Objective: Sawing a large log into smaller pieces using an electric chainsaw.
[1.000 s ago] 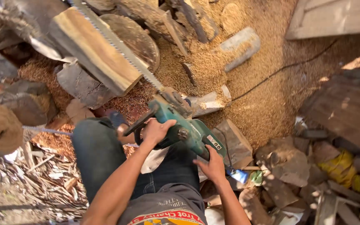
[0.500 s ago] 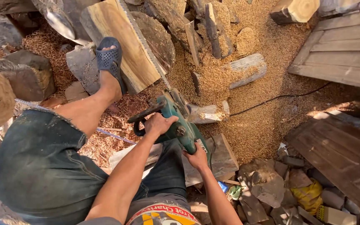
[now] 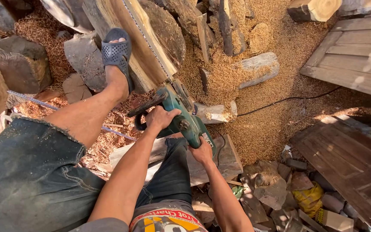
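A teal electric chainsaw [image 3: 181, 114] points away from me, its bar [image 3: 147, 41] laid along the top edge of a thick pale wooden slab [image 3: 127, 38]. My left hand [image 3: 162, 118] grips the saw's black front handle. My right hand [image 3: 202, 150] holds the rear handle at the saw's near end. My left foot in a dark blue perforated sandal [image 3: 117, 51] presses against the slab's left side, with the knee raised.
Logs and rough wood chunks [image 3: 22, 68] lie at left and behind the slab. Sawdust [image 3: 280, 86] covers the ground, crossed by a black cable [image 3: 288, 99]. Wooden door panels [image 3: 353, 51] lie at right, scrap wood and a yellow bag [image 3: 308, 197] at lower right.
My left leg has lifted and the foot now rests on the slab. The saw bar has come onto the slab's top edge, and the view has swung left.
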